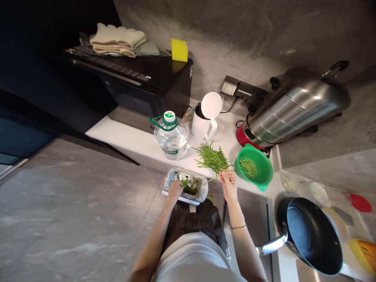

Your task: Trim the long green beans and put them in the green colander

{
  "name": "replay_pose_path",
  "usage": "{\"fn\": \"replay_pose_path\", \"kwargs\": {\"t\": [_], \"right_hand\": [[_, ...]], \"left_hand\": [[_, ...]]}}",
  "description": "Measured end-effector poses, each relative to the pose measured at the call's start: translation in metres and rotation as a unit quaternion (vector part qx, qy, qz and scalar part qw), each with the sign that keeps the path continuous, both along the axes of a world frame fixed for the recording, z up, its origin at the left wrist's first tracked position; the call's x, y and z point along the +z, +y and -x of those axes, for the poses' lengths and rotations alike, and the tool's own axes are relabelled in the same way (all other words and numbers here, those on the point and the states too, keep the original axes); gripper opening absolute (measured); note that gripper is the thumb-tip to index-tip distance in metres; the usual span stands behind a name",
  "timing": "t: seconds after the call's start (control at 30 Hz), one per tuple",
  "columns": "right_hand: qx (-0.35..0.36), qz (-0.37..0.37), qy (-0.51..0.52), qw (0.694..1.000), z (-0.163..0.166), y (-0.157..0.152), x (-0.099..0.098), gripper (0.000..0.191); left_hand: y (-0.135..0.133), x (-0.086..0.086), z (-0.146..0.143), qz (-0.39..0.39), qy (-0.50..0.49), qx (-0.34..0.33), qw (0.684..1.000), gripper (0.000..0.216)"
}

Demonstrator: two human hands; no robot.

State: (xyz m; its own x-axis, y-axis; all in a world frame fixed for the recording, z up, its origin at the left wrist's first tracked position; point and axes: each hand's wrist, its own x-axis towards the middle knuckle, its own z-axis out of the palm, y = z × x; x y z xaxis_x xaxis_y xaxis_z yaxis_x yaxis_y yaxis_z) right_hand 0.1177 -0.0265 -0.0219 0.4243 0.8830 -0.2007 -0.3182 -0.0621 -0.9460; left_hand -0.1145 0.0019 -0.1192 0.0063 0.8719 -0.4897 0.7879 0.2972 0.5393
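Note:
My right hand (228,183) pinches a thin green stalk (214,178) at the near edge of a pile of green stalks (212,158) lying on the white counter (132,139). A green colander (255,167) with a few stalks in it stands just right of that hand. My left hand (175,188) hangs over a small bin lined with a plastic bag (185,185), which holds green trimmings and scraps. Its fingers are curled together; what they hold is hidden.
Behind the pile stand a white kettle (203,122) with its lid up and a clear water jug (171,137). A steel pot (293,107) is at the right, a black pan (313,235) at the lower right. A black appliance (138,82) carries folded cloths and a yellow sponge (179,49).

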Motion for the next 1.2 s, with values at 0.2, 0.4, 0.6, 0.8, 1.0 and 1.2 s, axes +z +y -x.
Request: {"fn": "replay_pose_path", "kwargs": {"t": [0.2,0.4,0.6,0.8,1.0,1.2], "right_hand": [[0.091,0.054,-0.110,0.988,0.019,-0.009,-0.029,0.024],[0.144,0.033,-0.331,0.932,0.034,-0.024,-0.041,0.017],[0.201,-0.010,-0.403,0.893,0.033,-0.027,-0.030,0.019],[0.214,-0.023,-0.405,0.889,0.033,-0.030,-0.025,0.019],[0.139,0.012,-0.196,0.971,0.043,-0.023,-0.031,0.018],[0.068,0.030,-0.015,0.997,0.051,-0.018,-0.032,0.017]], "left_hand": [[0.005,0.018,-0.017,-0.050,-0.044,-0.081,0.995,0.027],[-0.001,0.049,-0.038,-0.055,-0.256,-0.031,0.965,0.035],[0.000,0.058,-0.042,0.066,-0.352,-0.023,0.933,0.036],[0.006,0.061,-0.040,0.081,-0.361,-0.056,0.927,0.035],[0.007,0.066,-0.041,0.173,-0.489,0.008,0.855,0.036],[0.004,0.063,-0.044,0.213,-0.561,0.076,0.796,0.034]]}}
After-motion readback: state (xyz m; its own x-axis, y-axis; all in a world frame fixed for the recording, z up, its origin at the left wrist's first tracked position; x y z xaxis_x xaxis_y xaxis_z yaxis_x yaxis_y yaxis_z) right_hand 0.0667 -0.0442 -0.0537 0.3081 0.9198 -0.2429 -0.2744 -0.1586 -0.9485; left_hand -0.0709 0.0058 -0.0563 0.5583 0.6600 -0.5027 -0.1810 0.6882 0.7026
